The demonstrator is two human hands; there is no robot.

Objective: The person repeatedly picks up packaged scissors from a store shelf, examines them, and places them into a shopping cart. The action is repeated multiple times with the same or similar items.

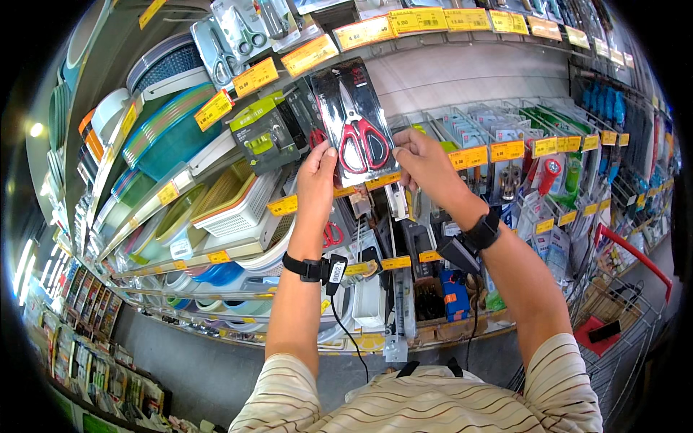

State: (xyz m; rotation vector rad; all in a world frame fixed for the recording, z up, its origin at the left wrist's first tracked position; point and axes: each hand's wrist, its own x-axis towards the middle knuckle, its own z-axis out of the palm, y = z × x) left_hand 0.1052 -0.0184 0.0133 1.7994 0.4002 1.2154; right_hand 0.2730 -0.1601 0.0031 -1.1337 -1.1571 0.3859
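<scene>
A pack of red-handled scissors point(354, 122) on a black card under clear plastic is upright in front of the shelf. My left hand point(318, 176) holds its lower left edge, thumb on the front. At the lower right edge is my right hand point(425, 159), its thumb and bent fingers at the plastic; whether they pinch it is hard to tell. Directly left of the pack hang a similar scissors pack point(309, 116), partly hidden, and a grey and green carded pack point(265, 132). Both wrists wear black straps with small devices and cables.
Plastic baskets point(233, 203) and blue-green basins point(168, 132) fill shelves at the left. Hooks with carded goods, among them a red flashlight point(549, 174), project at the right. Yellow price tags line the rails. A wire shopping cart point(622, 325) with a red handle stands at the lower right.
</scene>
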